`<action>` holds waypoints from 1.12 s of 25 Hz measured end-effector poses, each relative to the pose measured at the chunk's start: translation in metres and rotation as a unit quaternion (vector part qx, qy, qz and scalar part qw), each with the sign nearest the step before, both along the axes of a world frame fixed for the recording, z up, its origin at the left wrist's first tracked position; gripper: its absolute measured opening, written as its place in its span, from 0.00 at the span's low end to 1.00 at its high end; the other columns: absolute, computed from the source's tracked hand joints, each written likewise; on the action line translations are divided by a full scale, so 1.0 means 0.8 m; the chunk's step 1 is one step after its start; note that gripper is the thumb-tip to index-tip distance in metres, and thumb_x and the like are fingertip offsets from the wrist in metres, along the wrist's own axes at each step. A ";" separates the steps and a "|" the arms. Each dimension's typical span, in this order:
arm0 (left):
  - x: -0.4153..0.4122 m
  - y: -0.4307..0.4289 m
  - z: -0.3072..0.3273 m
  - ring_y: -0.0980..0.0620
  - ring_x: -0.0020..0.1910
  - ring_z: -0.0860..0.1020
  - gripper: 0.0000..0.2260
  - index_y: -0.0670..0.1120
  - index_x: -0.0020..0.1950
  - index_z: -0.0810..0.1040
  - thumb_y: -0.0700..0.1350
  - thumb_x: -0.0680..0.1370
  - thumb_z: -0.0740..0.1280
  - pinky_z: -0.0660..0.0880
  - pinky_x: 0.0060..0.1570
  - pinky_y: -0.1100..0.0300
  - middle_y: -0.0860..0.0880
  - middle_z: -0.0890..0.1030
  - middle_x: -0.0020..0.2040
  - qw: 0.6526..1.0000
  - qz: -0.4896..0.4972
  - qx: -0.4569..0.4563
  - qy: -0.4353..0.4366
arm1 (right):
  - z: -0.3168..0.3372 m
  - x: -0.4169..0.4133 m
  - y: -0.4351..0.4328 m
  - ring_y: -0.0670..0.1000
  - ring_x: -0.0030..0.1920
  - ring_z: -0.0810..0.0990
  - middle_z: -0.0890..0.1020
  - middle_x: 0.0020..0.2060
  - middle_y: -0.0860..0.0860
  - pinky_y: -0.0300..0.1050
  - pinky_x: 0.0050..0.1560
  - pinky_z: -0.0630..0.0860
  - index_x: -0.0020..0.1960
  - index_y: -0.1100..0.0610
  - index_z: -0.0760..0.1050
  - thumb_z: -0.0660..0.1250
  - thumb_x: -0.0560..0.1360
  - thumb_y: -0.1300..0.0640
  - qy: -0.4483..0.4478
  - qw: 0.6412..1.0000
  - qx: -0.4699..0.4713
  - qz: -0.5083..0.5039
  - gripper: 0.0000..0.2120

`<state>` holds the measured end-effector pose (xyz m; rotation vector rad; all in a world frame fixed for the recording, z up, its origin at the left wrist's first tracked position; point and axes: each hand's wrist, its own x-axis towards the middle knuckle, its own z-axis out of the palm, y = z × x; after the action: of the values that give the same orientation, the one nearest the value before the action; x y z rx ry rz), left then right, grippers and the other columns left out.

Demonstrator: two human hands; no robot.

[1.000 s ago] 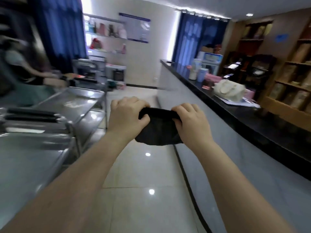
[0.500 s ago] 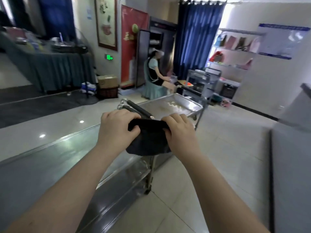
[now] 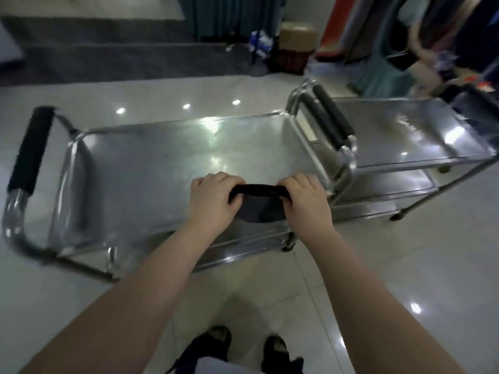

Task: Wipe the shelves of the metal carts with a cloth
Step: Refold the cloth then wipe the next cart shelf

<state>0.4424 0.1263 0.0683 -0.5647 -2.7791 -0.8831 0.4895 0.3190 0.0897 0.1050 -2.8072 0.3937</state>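
Head view: left hand (image 3: pixel 213 199) and right hand (image 3: pixel 306 201) clutch dark cloth (image 3: pixel 258 205) over shiny steel cart (image 3: pixel 167 163).

— What stands on the floor (image 3: pixel 405 265)?
— Two metal carts, end to end. The near cart (image 3: pixel 243 247) and the far cart (image 3: pixel 421 163) have their padded handles (image 3: pixel 334 117) just beside each other.
— Their shelves?
— The near top shelf (image 3: pixel 162 168) shows glare. The far one has a lower shelf (image 3: pixel 391 184) beneath.
— Anything else down there?
— A box (image 3: pixel 297 33) sitting on a basket (image 3: pixel 293 59) at the back, and dark shoes (image 3: pixel 216 338) at the bottom edge.
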 end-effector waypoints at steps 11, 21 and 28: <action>0.103 0.030 -0.171 0.42 0.51 0.79 0.12 0.46 0.57 0.82 0.40 0.75 0.69 0.73 0.54 0.44 0.47 0.82 0.52 0.973 0.198 -0.050 -0.110 | -0.196 0.012 0.025 0.59 0.50 0.76 0.78 0.50 0.56 0.54 0.52 0.72 0.56 0.60 0.78 0.67 0.73 0.66 -0.164 0.967 -0.081 0.178 0.12; 0.044 0.040 -0.455 0.42 0.52 0.80 0.13 0.48 0.60 0.82 0.40 0.76 0.70 0.72 0.56 0.43 0.46 0.81 0.54 0.983 0.154 -0.021 -0.093 | -0.473 -0.022 0.046 0.60 0.50 0.76 0.78 0.51 0.56 0.55 0.50 0.73 0.58 0.59 0.77 0.65 0.75 0.66 -0.170 0.973 -0.113 0.109 0.13; -0.129 0.073 -0.576 0.44 0.56 0.79 0.11 0.51 0.58 0.82 0.45 0.77 0.67 0.75 0.56 0.50 0.46 0.81 0.56 0.987 0.129 0.013 -0.098 | -0.575 -0.187 0.089 0.62 0.56 0.77 0.80 0.56 0.58 0.56 0.55 0.72 0.61 0.58 0.77 0.66 0.75 0.64 -0.108 0.988 -0.025 0.108 0.15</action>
<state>0.3394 0.1849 -0.3922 -0.1124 -2.9185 -0.9612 0.3402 0.3902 -0.3706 0.3809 -3.0061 0.5564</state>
